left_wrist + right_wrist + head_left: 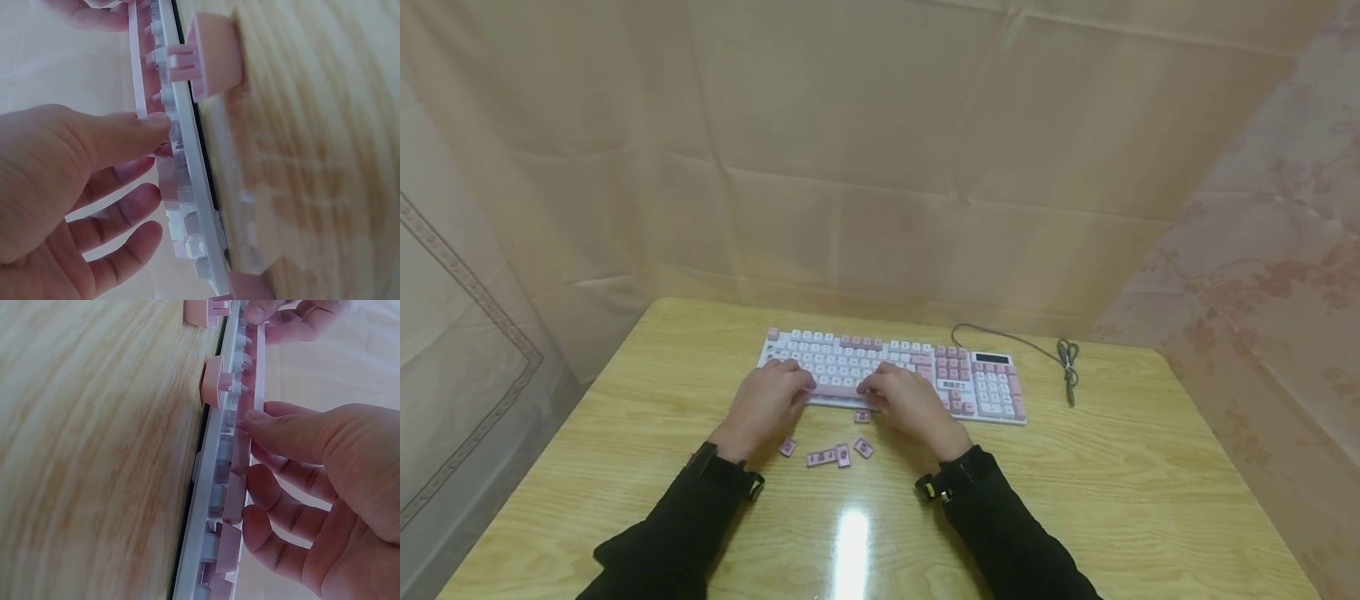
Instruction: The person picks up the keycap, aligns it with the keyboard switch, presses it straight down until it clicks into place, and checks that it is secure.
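A pink and white keyboard (850,360) lies on the wooden table. My left hand (765,402) pinches the left end of its long pink spacebar (835,390), thumb on the near side. At the other end of that bar, my right hand (915,410) pinches it between thumb and fingers. In the left wrist view the spacebar (140,69) stands proud of the key switches, its underside pegs showing. Loose pink keycaps lie in front of the keyboard, one keycap (862,416) close to its edge. A keycap (214,382) in the right wrist view has its stem facing up.
Several more pink keycaps (822,457) are scattered on the table (1075,500) between my forearms. The keyboard's cable (1069,362) is bundled at the back right. A beige cloth (880,167) hangs behind the table.
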Demonstrator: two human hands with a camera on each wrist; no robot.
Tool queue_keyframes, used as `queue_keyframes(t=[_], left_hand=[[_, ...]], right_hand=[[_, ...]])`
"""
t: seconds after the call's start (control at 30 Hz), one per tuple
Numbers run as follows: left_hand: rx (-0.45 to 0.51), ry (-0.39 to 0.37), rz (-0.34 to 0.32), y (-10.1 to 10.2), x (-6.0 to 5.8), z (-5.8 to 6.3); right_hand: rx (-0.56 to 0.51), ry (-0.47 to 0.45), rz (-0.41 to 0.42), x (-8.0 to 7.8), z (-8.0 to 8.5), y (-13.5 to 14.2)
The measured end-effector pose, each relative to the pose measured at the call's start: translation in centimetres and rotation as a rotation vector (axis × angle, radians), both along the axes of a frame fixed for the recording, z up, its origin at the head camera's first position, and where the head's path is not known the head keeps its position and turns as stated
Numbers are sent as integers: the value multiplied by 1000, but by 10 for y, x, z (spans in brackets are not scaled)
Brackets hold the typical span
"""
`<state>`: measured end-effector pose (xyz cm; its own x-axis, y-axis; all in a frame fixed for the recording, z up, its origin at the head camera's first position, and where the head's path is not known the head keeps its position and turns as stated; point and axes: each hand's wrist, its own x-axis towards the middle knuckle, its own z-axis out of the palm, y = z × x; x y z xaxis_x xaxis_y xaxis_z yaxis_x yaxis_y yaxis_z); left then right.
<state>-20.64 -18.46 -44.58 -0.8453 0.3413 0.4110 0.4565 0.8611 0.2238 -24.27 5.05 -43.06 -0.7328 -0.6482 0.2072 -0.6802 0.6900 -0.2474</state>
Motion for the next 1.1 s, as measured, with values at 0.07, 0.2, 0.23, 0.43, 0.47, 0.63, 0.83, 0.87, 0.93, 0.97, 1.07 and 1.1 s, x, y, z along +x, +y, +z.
queue_keyframes(t=[0.07, 0.2, 0.23, 0.43, 0.47, 0.63, 0.83, 0.87, 0.93, 0.97, 1.07, 1.1], left_hand=[[-6, 17, -2, 1, 0, 1], [-10, 42, -5, 1, 1, 3], [-8, 45, -5, 1, 1, 4], [16, 32, -6, 1, 2, 3], [18, 28, -6, 1, 2, 3], [24, 5, 3, 1, 1, 3], [8, 5, 14, 3, 2, 4], [6, 6, 15, 3, 2, 4], [3, 8, 16, 3, 3, 4], [3, 7, 17, 3, 3, 5], [2, 4, 18, 3, 4, 6], [1, 3, 19, 4, 4, 6]], right_hand=[[0, 3, 0, 0, 0, 0], [0, 13, 3, 0, 1, 0], [0, 15, 4, 0, 1, 1], [-5, 24, 13, 1, 1, 1], [-6, 24, 13, 1, 1, 1], [-7, 36, 15, 0, -1, 1], [-19, 42, 24, 1, -1, 2], [-20, 40, 24, 1, -1, 2], [-25, 36, 27, 1, -1, 2], [-27, 33, 28, 1, -1, 2], [-24, 31, 28, 1, -1, 2], [-23, 31, 28, 1, -1, 2]])
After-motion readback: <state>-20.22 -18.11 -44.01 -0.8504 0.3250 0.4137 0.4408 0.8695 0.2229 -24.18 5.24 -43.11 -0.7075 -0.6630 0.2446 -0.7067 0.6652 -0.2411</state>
